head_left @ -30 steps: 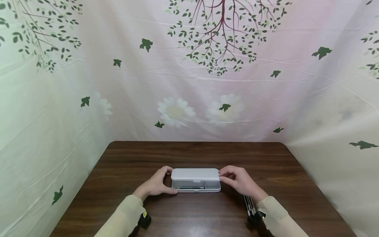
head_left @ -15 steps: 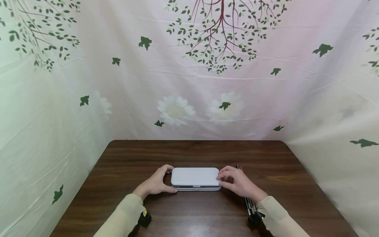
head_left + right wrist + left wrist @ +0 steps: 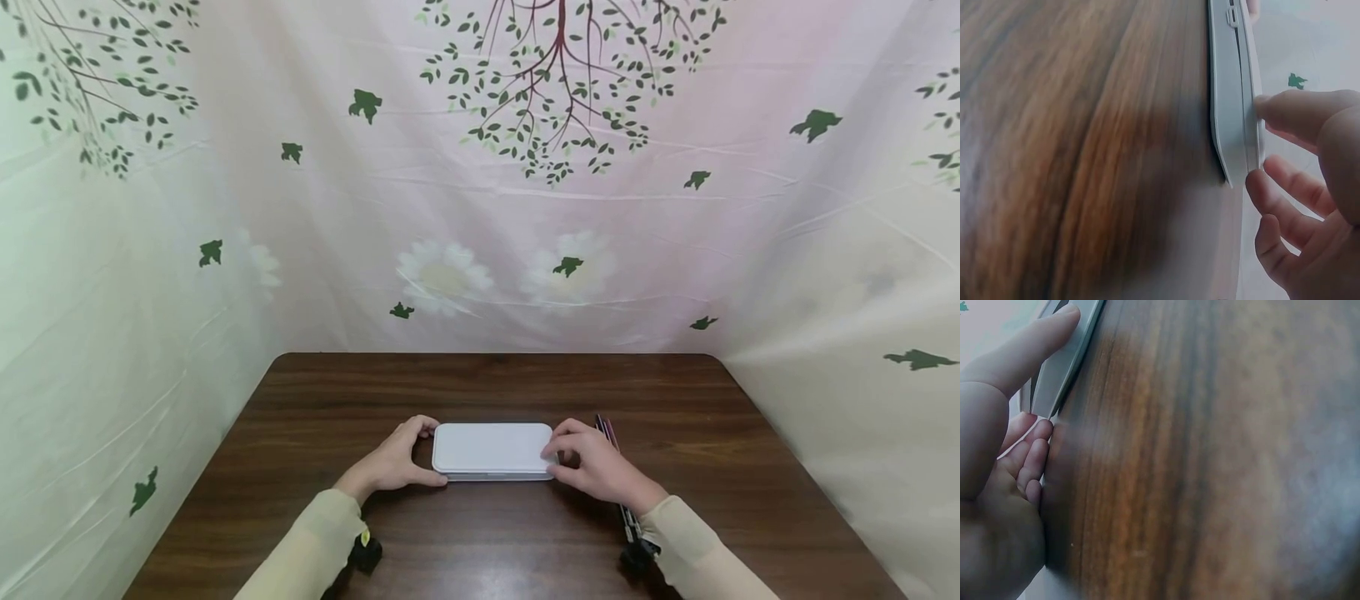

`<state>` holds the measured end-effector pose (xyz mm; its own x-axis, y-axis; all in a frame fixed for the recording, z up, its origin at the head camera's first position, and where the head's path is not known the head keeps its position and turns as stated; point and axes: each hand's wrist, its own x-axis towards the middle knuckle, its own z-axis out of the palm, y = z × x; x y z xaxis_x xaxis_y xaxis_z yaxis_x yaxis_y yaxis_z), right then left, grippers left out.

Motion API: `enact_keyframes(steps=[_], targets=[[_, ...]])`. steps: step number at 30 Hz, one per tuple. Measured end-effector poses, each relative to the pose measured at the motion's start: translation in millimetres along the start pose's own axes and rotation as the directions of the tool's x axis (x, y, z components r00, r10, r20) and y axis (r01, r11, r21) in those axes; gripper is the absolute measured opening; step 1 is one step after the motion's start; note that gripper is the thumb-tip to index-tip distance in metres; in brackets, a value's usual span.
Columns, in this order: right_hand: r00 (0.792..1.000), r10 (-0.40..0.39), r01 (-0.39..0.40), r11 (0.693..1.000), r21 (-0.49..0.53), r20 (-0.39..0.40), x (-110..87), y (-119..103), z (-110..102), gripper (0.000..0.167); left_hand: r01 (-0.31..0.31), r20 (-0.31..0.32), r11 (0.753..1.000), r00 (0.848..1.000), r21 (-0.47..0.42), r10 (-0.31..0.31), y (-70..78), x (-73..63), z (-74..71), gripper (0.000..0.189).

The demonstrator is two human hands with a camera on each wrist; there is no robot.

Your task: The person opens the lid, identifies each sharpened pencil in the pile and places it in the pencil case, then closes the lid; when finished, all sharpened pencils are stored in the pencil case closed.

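Observation:
A white pencil case [image 3: 491, 448] lies flat on the brown wooden table, its lid down over the base. My left hand [image 3: 393, 460] holds the left end, thumb at the front corner and fingers at the back. In the left wrist view that thumb [image 3: 1041, 339] lies along the case's side. At the right end, my right hand [image 3: 600, 468] grips the lid's edge with thumb and fingers. The right wrist view shows a thin dark gap between lid and base [image 3: 1229, 106], near a small front latch [image 3: 1232, 16]. The inside of the case is hidden.
Several slim pens or pencils [image 3: 628, 523] lie on the table, partly beneath my right wrist. Dark wrist devices [image 3: 366, 553] sit by both sleeves. A leaf-patterned cloth [image 3: 480, 208] hangs behind the table [image 3: 480, 379] and along both sides.
The lid has come down from half raised onto the base, covering a pencil seen inside earlier. My right hand has moved slightly left and down with it; the left hand has stayed.

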<state>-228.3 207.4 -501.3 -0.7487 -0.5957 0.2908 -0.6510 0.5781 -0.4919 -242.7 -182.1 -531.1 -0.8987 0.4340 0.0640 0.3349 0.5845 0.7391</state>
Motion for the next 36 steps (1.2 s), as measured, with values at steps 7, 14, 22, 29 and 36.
enact_keyframes(steps=[7,14,22,29,36], targets=[[0.997,-0.052,0.05,0.998,-0.037,-0.052,5.6,-5,8,0.011,-0.002,0.0,1.0,1.0,0.001,0.002,-0.7,0.9,1.3,0.087],[0.997,0.011,-0.011,1.0,-0.008,-0.072,6.3,-6,12,0.009,-0.003,0.006,1.0,1.0,0.002,0.003,0.0,1.6,1.8,0.087],[0.997,0.021,-0.022,1.0,-0.006,-0.078,6.7,-4,12,0.01,0.005,0.0,1.0,1.0,0.004,-0.005,0.8,3.2,1.2,0.086],[0.997,0.024,-0.024,1.0,-0.005,-0.073,7.6,-4,11,0.01,0.04,0.016,0.998,0.999,-0.044,-0.04,2.5,3.4,-1.6,0.085],[0.998,0.04,-0.04,0.999,-0.013,-0.051,10.7,-8,10,0.009,0.004,-0.054,0.997,0.999,-0.075,-0.008,4.1,2.6,-1.7,0.067]])
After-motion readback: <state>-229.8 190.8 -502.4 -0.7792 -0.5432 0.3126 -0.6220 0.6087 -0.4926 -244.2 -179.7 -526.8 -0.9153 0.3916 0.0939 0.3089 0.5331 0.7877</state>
